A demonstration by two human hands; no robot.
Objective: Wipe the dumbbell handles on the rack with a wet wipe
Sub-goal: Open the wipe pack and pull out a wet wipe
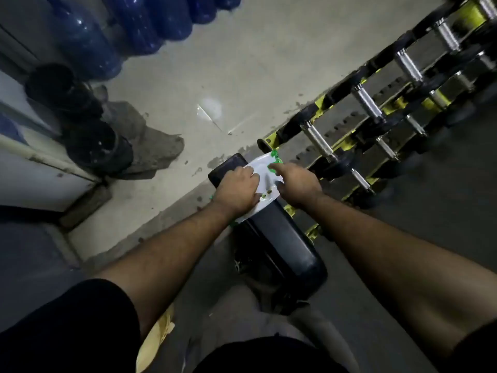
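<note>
1. While both arms reach forward, the hands meet on a white wet-wipe packet [262,175] with green printing, lying on the far end of a black padded bench [285,235].
2. Left hand [238,191] lies knuckles-up on the packet's near-left part, fingers bent down over it and pressing it to the pad.
3. Right hand [295,184] is at the packet's right edge, forefinger stretched out onto the green patch near the top; whether the other fingers pinch anything, I cannot tell.
4. Packet looks flat and glossy, mostly white, green at the far corner and along the near edge.
5. Just beyond the bench runs the dumbbell rack [347,141], yellow-and-black framed, slanting away to the upper right.
6. Dumbbells [368,103] sit in rows on it: dark heads, bright knurled metal handles [318,140], untouched by either hand.
7. Over on the left, blue water jugs [88,44] stand against the wall on the concrete floor [242,63].
</note>
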